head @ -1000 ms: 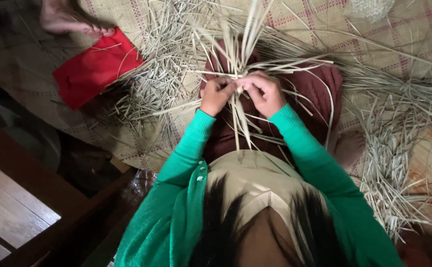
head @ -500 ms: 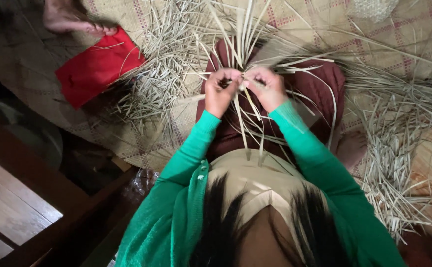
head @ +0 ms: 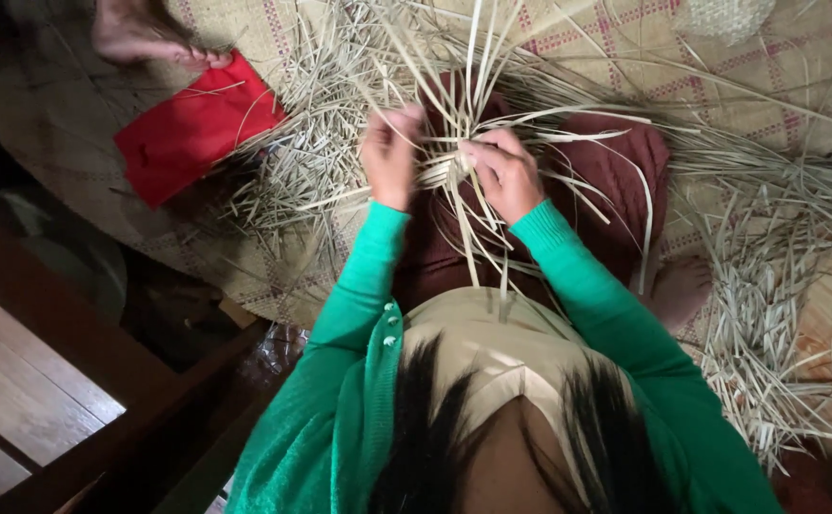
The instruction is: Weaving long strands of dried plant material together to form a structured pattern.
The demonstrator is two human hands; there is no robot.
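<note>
left hand (head: 392, 152), right hand (head: 504, 171), both pinching

A woven mat (head: 625, 48) with a pinkish check pattern is spread over the floor. On its left part a red cloth (head: 192, 128) is laid flat, and a bare foot (head: 145, 33) of another person is set at the cloth's upper edge, touching it. Loose cut straw pieces (head: 763, 352) are scattered in a heap at the right, near a second bare foot (head: 680, 286). A small woven object (head: 725, 14) is seen at the top edge, partly cut off. Dark wooden boards (head: 26, 381) are seen at the lower left.
</note>
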